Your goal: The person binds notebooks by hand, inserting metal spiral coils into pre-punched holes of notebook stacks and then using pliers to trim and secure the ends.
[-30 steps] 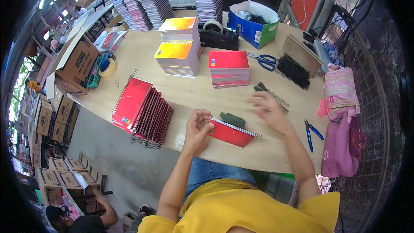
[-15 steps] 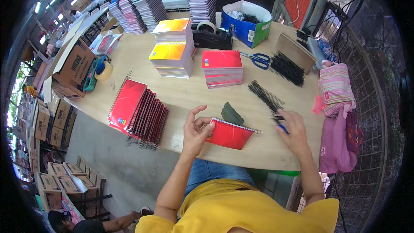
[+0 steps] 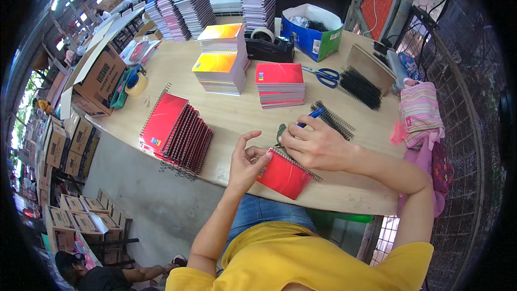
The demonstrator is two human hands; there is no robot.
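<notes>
My left hand (image 3: pixel 247 166) pinches the upper left corner of a small red notebook (image 3: pixel 286 177) between thumb and fingers at the table's front edge. A dark wire spiral runs along the notebook's top edge, and its loose end sticks out at the right. Over that bound edge, my right hand (image 3: pixel 312 144) is closed on a blue-handled tool (image 3: pixel 312 117); its working end is hidden behind the fingers. A dark green lump (image 3: pixel 281 132) shows partly behind the right hand. Loose wire spirals (image 3: pixel 335 118) lie just beyond it.
Red spiral notebooks (image 3: pixel 175 129) are piled at the left. Farther back stand red covered pads (image 3: pixel 280 86), yellow pads (image 3: pixel 221 67), a tape dispenser (image 3: pixel 266 47), blue scissors (image 3: pixel 326 77), a blue-green box (image 3: pixel 312 35) and more black spirals (image 3: pixel 361 89). A pink striped cloth (image 3: pixel 420 105) hangs at the right.
My right hand has moved left with the blue-handled tool, from beside the loose spirals to the notebook's bound edge. The notebook has tilted slightly, its right end lower.
</notes>
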